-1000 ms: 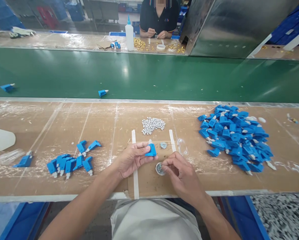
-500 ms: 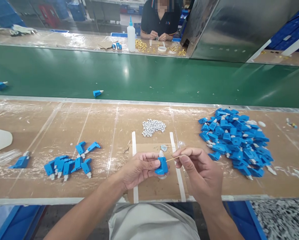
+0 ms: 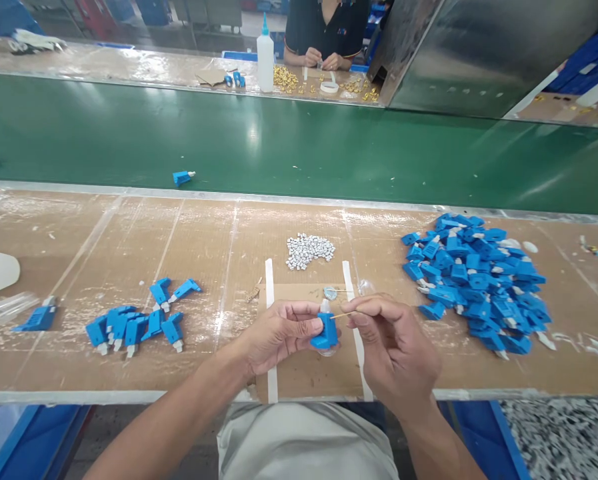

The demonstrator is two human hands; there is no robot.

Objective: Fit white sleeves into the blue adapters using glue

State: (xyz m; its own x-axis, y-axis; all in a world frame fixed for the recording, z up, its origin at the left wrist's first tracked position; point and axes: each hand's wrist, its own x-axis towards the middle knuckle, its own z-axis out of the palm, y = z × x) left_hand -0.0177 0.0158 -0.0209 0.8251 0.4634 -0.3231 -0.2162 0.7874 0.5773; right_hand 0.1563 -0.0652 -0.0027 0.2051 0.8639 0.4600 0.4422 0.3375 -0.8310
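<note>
Head camera: left hand reaches in with thumb and fingers closed, pinching a blue part. The white tip of that part points away from the wearer, just past the thumb. Right hand has thumb and forefinger pressed together on a thin stick; its other fingers are curled in. The stick's far end meets the blue part near the top, between the two sets of fingers (whether it enters a hole is too small to tell).

Under the left fingertips, the rim of a clear round dish shows, mostly hidden. Just beyond the right fingertips lies a bluish blob with a second stick. White tape strips run on either side of the blue part, the left one passing under the left hand. Farther ahead of the fingers, a heap of small whitish pieces.

Well to the right of the right fingers, a large blue pile; left of the left fingers, a smaller blue cluster. Past all fingers, a green surface carries two more blue items. Beyond it, a person's hands near gold-coloured pieces.
</note>
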